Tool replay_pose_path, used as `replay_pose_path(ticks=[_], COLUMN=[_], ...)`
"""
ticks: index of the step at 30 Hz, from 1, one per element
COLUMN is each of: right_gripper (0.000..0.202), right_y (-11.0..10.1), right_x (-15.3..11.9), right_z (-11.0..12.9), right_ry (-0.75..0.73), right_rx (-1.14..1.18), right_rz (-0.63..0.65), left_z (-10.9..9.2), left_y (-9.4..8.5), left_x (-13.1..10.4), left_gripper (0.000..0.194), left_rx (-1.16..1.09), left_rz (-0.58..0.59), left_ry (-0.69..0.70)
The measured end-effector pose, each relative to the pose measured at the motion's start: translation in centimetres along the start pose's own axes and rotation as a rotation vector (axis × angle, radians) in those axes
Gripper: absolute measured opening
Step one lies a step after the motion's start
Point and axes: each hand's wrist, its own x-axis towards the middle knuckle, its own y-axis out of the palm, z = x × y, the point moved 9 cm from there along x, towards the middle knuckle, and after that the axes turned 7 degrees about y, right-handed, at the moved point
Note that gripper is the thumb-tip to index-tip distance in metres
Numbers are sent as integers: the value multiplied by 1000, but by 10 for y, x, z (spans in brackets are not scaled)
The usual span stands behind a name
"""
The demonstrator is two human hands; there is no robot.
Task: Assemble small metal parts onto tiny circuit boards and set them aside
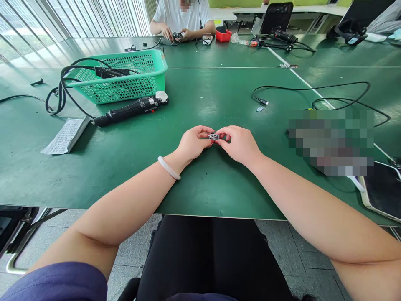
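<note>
Between my two hands, just above the green table (pixel 200 179), is a small dark circuit board with silvery parts (pixel 214 136). The thumb and fingers of my left hand (pixel 196 142) pinch its left end. My right hand (pixel 238 142) grips the right end between thumb and fingertips. Fingers cover both ends of the board, so its full shape is hidden. Ahead and to the right, a black cable's plug (pixel 264 102) lies beside a small pale blue-grey piece (pixel 259 109), both apart from my hands.
On the left stand a green basket (pixel 125 85) with cables, a black electric screwdriver (pixel 131 110) and a folded paper packet (pixel 66 136). A blurred-out object (pixel 332 142) and a phone-like dark slab (pixel 382 188) lie right. Across the table a person (pixel 183 21) handles a small device.
</note>
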Motion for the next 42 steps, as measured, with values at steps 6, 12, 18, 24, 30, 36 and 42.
replay_pose_path(ticks=[6,12,18,24,30,36,42], right_gripper=[15,15,14,14,13,9,14], right_y=[-1,0,0,-2,-4,-4,-7], right_x=[0,0,0,-2,-5,-8,-5], right_z=[2,0,0,1,10,19,19], right_ry=[-6,5,18,3,-40,-54,-71], right_rx=[-1,-6,-17,-12,-44,-106,-34], right_rz=[-6,1,8,-5,-33,-61,-36], left_z=[0,0,-1,-2,-2,2,5], left_y=[-1,-1,0,-1,6,12,4], left_x=[0,1,-1,-2,-7,-12,-10], left_gripper=[30,29,29,28,9,8,11], left_rx=[12,27,18,-28,-129,-218,-302], left_rz=[-8,0,-8,-19,-14,-3,-16], left_ry=[3,12,-2,-23,-68,-130,-177])
